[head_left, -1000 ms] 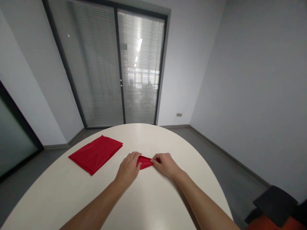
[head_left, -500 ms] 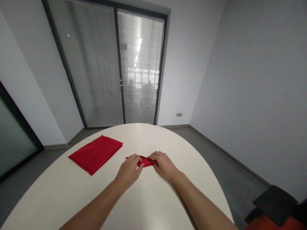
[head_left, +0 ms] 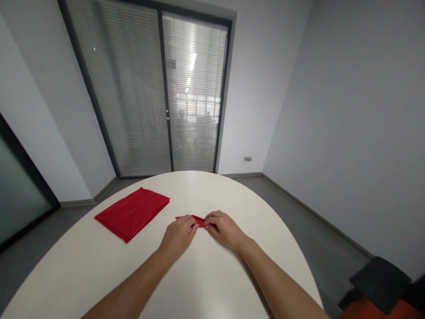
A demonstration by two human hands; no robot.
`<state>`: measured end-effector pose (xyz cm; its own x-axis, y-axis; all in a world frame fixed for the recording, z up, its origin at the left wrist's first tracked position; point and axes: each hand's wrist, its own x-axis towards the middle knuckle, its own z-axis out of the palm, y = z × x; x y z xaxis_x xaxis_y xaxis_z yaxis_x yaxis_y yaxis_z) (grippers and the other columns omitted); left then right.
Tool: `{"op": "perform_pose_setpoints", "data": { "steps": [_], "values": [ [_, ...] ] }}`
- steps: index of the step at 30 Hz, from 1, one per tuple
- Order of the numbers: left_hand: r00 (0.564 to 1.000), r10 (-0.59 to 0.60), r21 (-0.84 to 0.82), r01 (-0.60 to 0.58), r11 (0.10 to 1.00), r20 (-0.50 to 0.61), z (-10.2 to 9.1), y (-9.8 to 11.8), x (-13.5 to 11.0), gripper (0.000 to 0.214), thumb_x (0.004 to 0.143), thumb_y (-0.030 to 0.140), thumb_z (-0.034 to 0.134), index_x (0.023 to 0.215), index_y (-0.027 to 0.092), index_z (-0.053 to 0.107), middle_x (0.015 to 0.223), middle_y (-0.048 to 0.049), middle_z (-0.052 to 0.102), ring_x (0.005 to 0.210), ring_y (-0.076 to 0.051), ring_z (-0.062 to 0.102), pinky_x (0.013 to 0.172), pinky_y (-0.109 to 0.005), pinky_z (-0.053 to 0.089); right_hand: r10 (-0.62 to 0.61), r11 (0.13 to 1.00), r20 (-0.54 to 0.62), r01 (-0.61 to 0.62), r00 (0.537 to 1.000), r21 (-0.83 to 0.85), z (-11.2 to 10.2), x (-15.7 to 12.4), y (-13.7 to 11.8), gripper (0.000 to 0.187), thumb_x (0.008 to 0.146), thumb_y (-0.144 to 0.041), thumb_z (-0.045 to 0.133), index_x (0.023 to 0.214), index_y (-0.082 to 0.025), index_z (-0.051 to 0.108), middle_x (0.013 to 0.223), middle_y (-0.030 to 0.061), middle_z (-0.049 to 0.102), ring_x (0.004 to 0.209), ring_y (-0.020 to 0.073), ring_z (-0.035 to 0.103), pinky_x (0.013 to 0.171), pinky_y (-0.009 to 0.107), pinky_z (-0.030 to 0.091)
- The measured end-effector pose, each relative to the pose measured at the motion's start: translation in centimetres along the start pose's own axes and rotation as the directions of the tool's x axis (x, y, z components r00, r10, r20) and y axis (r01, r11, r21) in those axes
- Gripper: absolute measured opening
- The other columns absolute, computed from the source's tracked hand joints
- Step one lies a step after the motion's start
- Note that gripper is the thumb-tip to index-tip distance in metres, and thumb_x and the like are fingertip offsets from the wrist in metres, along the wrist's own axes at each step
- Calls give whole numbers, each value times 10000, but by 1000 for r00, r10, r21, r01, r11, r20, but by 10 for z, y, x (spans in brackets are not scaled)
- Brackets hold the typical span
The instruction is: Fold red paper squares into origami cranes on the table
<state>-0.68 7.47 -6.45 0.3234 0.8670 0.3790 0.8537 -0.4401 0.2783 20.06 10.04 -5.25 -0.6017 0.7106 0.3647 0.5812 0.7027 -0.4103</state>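
Observation:
A small folded strip of thin red sheet [head_left: 200, 221], paper or cloth, lies at the middle of the white round table [head_left: 212, 274]. My left hand [head_left: 179, 230] pinches its left part, with a pointed red tip showing past the fingers. On the right end, my right hand [head_left: 223, 227] is closed, thumb and fingers pressed together on the strip. Only a short red stretch shows between the hands; the rest is hidden under them. Left of my hands lies a larger folded red sheet [head_left: 133, 215], flat with its layers stacked at the edge.
Beyond the table's far edge stands a glass partition with blinds [head_left: 142, 110]. A dark chair with an orange-red part [head_left: 380, 283] is at the lower right. A wall socket [head_left: 248, 158] sits low on the back wall.
The fingers of both hands have closed in on the red strip, and less of it shows between them. The larger red sheet has stayed put.

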Motion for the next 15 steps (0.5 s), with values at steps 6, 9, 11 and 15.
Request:
{"op": "perform_pose_setpoints", "data": {
  "steps": [6,9,11,15],
  "values": [
    [998,-69,-17,69,997,-7,0,-1,0,211,988,194,446,1045,220,648,1044,-41,718,968,-201,660,851,-315,492,-7,999,-22,8,1000,41,3,-2,2,305,945,-108,505,1128,-239,711,1076,53,716,1019,197,615,927,321,463],
    [995,-100,-37,101,994,13,-1,0,1,244,966,145,466,1109,227,645,1095,-33,717,1015,-189,660,890,-302,491,-25,999,-23,26,999,39,4,-2,3,420,912,-44,493,1222,-256,681,1118,52,707,1048,194,607,943,323,469],
    [996,-87,-29,88,996,33,-3,0,2,258,951,117,473,1079,228,668,1087,-29,716,1021,-183,658,905,-292,489,-34,999,-8,34,999,13,3,-2,4,449,900,-35,502,1230,-277,686,1146,48,699,1064,194,602,950,322,472],
    [997,-36,10,36,999,64,-3,0,2,295,909,70,495,1012,238,715,1093,-21,719,1030,-192,654,916,-303,495,-31,997,33,33,999,-67,1,-1,3,446,918,-65,506,1222,-325,702,1206,41,680,1095,202,595,959,326,472]
  ]
}}
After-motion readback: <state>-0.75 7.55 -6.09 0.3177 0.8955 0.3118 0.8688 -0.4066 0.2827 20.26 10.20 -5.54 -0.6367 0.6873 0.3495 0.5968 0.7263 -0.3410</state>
